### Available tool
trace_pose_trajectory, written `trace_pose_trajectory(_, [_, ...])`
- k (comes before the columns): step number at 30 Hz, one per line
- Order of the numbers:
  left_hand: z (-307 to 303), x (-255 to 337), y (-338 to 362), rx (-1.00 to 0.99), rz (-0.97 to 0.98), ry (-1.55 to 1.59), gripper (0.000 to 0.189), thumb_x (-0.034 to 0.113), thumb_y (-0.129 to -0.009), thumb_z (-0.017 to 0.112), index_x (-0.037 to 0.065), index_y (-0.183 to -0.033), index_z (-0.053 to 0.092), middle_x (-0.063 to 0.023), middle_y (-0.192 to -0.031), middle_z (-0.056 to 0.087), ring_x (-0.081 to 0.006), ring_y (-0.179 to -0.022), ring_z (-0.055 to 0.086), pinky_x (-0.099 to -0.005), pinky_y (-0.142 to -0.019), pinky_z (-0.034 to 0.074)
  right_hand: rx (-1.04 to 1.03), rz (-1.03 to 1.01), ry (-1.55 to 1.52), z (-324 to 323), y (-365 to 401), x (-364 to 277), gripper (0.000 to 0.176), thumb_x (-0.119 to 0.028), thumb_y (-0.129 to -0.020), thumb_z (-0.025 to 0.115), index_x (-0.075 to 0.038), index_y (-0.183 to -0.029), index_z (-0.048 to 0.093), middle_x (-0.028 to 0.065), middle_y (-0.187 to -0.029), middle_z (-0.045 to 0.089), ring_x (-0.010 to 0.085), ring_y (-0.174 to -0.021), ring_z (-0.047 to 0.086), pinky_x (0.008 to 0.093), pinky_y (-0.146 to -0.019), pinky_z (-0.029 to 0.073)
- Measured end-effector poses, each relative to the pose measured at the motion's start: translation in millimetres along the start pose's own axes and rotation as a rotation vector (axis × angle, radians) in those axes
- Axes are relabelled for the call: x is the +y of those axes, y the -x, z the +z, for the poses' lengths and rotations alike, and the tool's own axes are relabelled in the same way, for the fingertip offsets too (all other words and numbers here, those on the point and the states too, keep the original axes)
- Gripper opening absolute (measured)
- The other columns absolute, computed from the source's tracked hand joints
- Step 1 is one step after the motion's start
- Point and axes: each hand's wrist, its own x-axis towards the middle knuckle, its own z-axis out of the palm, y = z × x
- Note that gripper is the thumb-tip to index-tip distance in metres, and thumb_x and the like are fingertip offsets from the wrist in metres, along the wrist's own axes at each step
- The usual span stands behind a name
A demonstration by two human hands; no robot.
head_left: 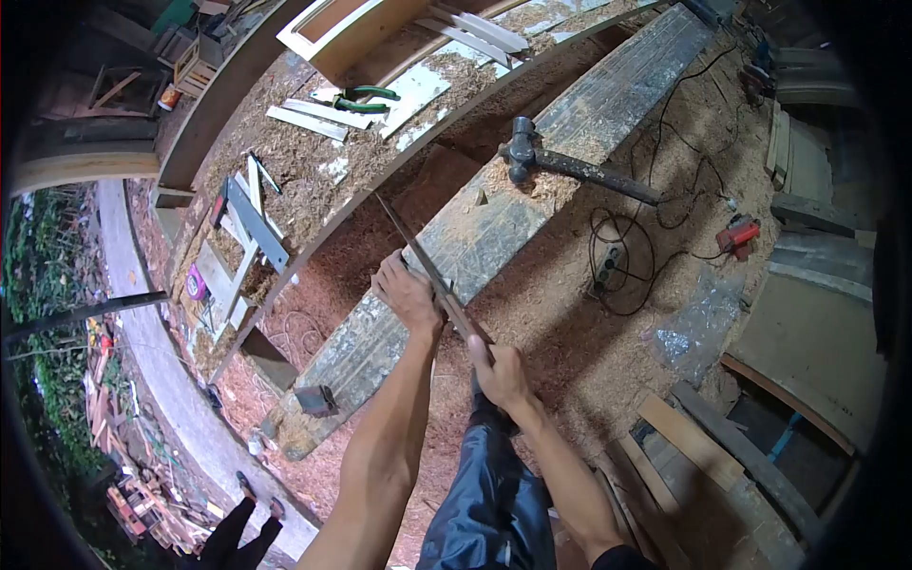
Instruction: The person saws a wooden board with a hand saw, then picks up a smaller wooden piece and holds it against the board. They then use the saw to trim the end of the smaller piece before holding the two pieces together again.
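Head view: the right grip [499,372] is clamped on the near end of a long, thin tool [426,261], which slants across the narrow tabletop [496,242], its tip pointing far left. The left grip [410,294] lies over the tabletop just left of the tool; I cannot tell whether it is closed on anything. Farther off, a hammer [579,171] juts past the right edge.

No legible text or numbers
Any markings on the small round pink-and-dark object [196,282] or the orange-and-white cylindrical container [169,97] are too small to read.
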Motion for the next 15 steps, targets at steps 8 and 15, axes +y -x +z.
trace_pose_trajectory(8, [-1.7, -9.1, 6.5, -0.027, -0.029, -0.02, 0.032, 0.007, -0.079, 0.051, 0.005, -0.111, 0.054, -0.0119, -0.104, 0.055, -0.0278, -0.107, 0.049, -0.0422, -0.103, 0.029, -0.071, 0.11, -0.01, -25.6, 61.5, 4.2, 0.047, -0.034, -0.095, 0.048, 0.003, -0.07, 0.062, 0.0246, -0.061, 0.053, 0.0362, -0.056, 0.06, 0.0407, -0.049, 0.042])
trace_pose_trajectory(15, [-1.3, -2.2, 2.0, -0.04, -0.037, -0.023, 0.029, 0.007, -0.082, 0.05, 0.006, -0.111, 0.054, -0.0116, -0.104, 0.055, -0.0273, -0.106, 0.05, -0.0425, -0.103, 0.029, 0.034, -0.054, 0.053, -13.6, 50.4, 3.7, 0.05, -0.037, -0.095, 0.046, 0.0, -0.065, 0.061, 0.0234, -0.061, 0.055, 0.0432, -0.06, 0.058, 0.0449, -0.051, 0.043])
